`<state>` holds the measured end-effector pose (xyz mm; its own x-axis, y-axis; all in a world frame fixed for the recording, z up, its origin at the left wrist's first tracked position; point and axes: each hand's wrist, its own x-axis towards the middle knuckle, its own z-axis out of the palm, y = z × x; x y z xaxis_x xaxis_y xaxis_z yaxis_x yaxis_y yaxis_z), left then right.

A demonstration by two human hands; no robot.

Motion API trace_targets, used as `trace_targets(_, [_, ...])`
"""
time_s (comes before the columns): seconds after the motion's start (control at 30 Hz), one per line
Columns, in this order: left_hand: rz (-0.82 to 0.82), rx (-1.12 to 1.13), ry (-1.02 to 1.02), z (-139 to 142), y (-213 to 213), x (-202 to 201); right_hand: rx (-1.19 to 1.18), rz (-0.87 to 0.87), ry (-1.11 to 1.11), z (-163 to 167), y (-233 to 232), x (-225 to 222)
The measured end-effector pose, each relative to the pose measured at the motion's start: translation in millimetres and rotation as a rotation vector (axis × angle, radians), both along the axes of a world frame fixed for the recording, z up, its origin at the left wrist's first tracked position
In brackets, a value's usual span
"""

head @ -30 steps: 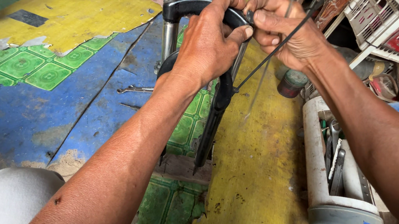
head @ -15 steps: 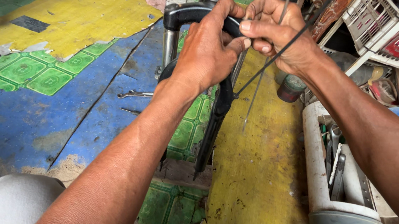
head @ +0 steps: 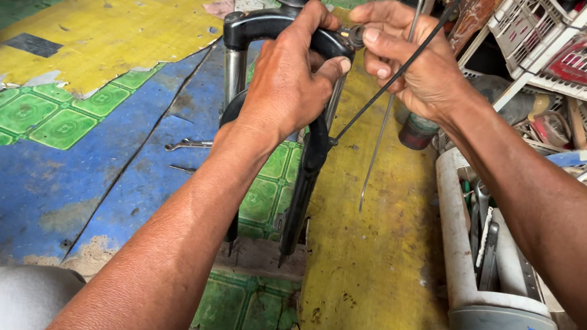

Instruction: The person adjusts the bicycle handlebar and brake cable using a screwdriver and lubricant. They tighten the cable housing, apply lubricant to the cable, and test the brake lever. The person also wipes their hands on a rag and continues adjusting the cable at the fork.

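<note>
Item: bicycle suspension fork [head: 310, 152], black, standing upright with its leg tips on the floor, crown uppermost between the person's knees.

Left hand [head: 289, 87]: wrapped over the fork crown, thumb hooked on the right shoulder; the grip steadies the fork so it cannot tip while the other hand works at the top.

Right hand [head: 412, 60]: fingers pinched on a small dark ring or cap [head: 357, 35] at the top of the right fork leg, apparently a washer or adjuster, though the view is too tight to be sure. A black cable [head: 391, 84] runs slantwise across this hand down to the fork leg; a thin metal rod [head: 377, 152] hangs beside it.

Surface: patchwork floor [head: 102, 33] of worn yellow, blue and green sheet, torn at the seams. A small spanner [head: 189, 146] lies on the blue part, left of the fork, within reach.

Room: cluttered workshop. A white trough-shaped casing [head: 463, 228] holding tools lies on the right; a dark tin [head: 417, 131] stands behind it; white plastic crates [head: 538, 23] are stacked on shelving above.
</note>
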<state>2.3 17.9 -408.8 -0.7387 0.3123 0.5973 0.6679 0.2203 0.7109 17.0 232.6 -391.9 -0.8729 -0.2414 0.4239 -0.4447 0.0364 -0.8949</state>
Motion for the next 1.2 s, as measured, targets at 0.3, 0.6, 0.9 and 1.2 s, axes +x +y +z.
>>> trace_targets(0.3, [0.013,-0.013,0.019,0,3,-1,0.000,-0.126,-0.007,-5,3,5])
trace_targets(0.6, [0.110,-0.150,0.320,-5,8,2,-0.161,-0.238,-0.090,-20,20,10])
trace_targets(0.9, [0.257,-0.246,0.209,2,22,16,-0.244,-0.112,-0.184,-20,20,30])
trace_targets(1.2, [0.369,-0.197,0.361,-12,17,41,-0.177,-0.070,-0.137,-22,15,46])
